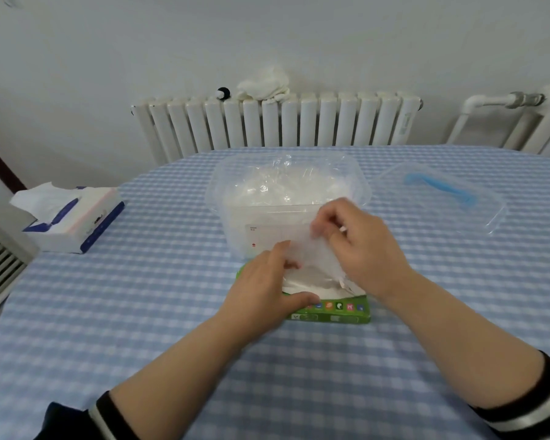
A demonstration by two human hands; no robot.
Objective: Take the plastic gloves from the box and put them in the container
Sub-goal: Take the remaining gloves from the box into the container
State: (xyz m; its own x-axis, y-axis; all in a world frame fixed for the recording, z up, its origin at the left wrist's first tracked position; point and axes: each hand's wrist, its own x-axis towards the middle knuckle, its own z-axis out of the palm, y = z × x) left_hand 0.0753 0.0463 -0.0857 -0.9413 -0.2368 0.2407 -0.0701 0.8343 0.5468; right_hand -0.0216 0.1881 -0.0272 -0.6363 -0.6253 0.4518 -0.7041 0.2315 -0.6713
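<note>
Both of my hands are at the green glove box [331, 312], which sits on the blue checked tablecloth [140, 312] just in front of the clear plastic container [286, 192]. My left hand [267, 287] lies over the box's left end, thumb pressed along its near edge and fingers curled onto the top beside the opening, holding it down. My right hand [359, 246] is above the box with thumb and fingertips pinched on a thin, translucent plastic glove [308, 262], whose lower part runs down into the opening while its upper part is lifted against the container's near wall. Behind the box, the container is open and already holds a crumpled heap of clear gloves. To the container's right lies its clear lid [442, 198] with a blue handle, flat on the cloth. Well to the container's left stands a pack of tissues [73, 217], one sheet poking up.
</note>
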